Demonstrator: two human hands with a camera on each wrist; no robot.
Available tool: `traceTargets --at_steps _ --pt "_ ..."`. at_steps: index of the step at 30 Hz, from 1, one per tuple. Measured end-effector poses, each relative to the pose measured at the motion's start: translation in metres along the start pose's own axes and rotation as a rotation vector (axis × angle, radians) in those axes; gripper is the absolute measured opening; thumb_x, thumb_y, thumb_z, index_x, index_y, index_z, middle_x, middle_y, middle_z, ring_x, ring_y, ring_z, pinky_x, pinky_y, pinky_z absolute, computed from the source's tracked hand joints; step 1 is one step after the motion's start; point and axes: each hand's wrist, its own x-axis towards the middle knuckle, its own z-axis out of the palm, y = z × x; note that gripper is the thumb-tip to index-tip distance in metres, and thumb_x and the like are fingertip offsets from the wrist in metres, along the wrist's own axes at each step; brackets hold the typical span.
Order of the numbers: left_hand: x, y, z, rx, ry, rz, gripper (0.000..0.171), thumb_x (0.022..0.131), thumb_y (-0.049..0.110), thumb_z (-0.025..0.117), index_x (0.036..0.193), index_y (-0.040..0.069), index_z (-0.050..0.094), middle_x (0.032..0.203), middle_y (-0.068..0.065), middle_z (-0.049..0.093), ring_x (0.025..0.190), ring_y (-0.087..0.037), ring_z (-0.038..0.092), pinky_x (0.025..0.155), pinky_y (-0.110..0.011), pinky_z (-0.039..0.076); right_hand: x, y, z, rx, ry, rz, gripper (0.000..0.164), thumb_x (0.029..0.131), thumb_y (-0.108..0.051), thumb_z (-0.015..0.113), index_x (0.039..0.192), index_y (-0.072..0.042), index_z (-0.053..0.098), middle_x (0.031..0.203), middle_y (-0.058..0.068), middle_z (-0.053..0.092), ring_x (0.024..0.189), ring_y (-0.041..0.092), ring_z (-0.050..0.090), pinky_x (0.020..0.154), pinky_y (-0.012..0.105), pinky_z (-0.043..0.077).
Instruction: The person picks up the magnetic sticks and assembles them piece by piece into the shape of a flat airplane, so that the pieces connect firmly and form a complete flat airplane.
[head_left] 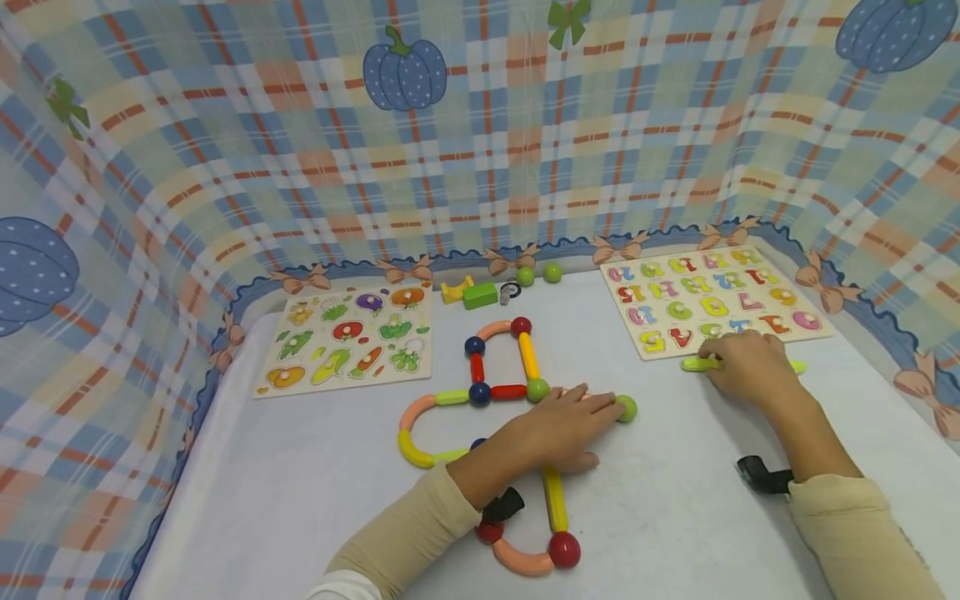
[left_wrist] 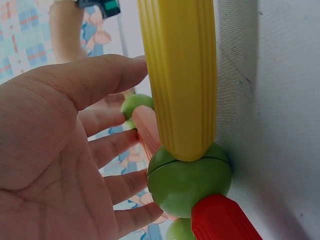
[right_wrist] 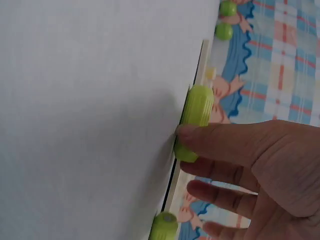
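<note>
My left hand (head_left: pixel 566 429) lies with fingers outstretched over a pink magnetic rod (left_wrist: pixel 146 125), part of a figure of rods and balls on the white sheet. Its fingertips are right at the green ball (head_left: pixel 626 408) on the rod's end. In the left wrist view, a yellow rod (left_wrist: pixel 180 75) and a red rod (left_wrist: pixel 222 220) meet at another green ball (left_wrist: pixel 190 182). The right hand (head_left: pixel 753 367) pinches a light green rod (right_wrist: pixel 197 110) between thumb and index finger, by the number board's front edge. A second light green rod (right_wrist: pixel 164 227) lies just beyond that hand.
A vegetable puzzle board (head_left: pixel 251 387) lies at the back left, a number puzzle board (head_left: pixel 652 352) at the back right. Between them sit a green block (head_left: pixel 480 295), a yellow piece (head_left: pixel 456 290), a small ring (head_left: pixel 510 291) and two green balls (head_left: pixel 552 272). Plaid fabric (head_left: pixel 465 167) rises behind.
</note>
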Motion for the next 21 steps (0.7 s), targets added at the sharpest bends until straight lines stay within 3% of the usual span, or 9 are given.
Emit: traceTargets --at_steps 4,8,17,21 --pt "0.0 0.0 -0.001 0.011 -0.002 0.0 0.075 0.083 0.042 0.061 0.143 0.03 0.019 0.146 0.01 0.02 0.133 -0.022 0.018 0.103 -0.044 0.02 0.002 -0.025 0.003 0.019 -0.014 -0.187 0.021 0.072 -0.009 0.074 0.092 -0.011 0.07 0.091 0.007 0.065 0.091 0.031 0.056 0.078 0.051 0.04" --pt "0.0 0.0 -0.003 0.019 -0.004 0.004 0.075 0.083 0.042 0.061 0.143 0.03 0.019 0.146 0.01 0.021 0.133 -0.023 0.019 0.103 -0.044 0.021 0.007 -0.04 0.008 0.057 -0.019 -0.287 0.023 0.069 -0.009 0.077 0.09 -0.016 0.07 0.092 -0.001 0.063 0.093 0.025 0.056 0.081 0.047 0.042" --pt "-0.001 0.001 -0.003 0.029 -0.009 0.002 0.075 0.083 0.043 0.061 0.144 0.029 0.019 0.146 0.01 0.02 0.133 -0.022 0.019 0.103 -0.044 0.02 0.01 -0.054 0.014 0.123 -0.03 -0.41 0.024 0.072 -0.008 0.075 0.091 -0.02 0.068 0.092 -0.008 0.059 0.09 0.013 0.055 0.079 0.038 0.045" --pt "0.0 0.001 -0.002 0.028 -0.01 -0.002 0.075 0.083 0.043 0.061 0.144 0.03 0.019 0.146 0.01 0.02 0.133 -0.022 0.019 0.104 -0.044 0.02 0.008 -0.052 0.014 0.147 -0.034 -0.409 0.024 0.074 -0.008 0.073 0.095 -0.018 0.067 0.096 -0.006 0.059 0.092 0.014 0.055 0.079 0.039 0.045"
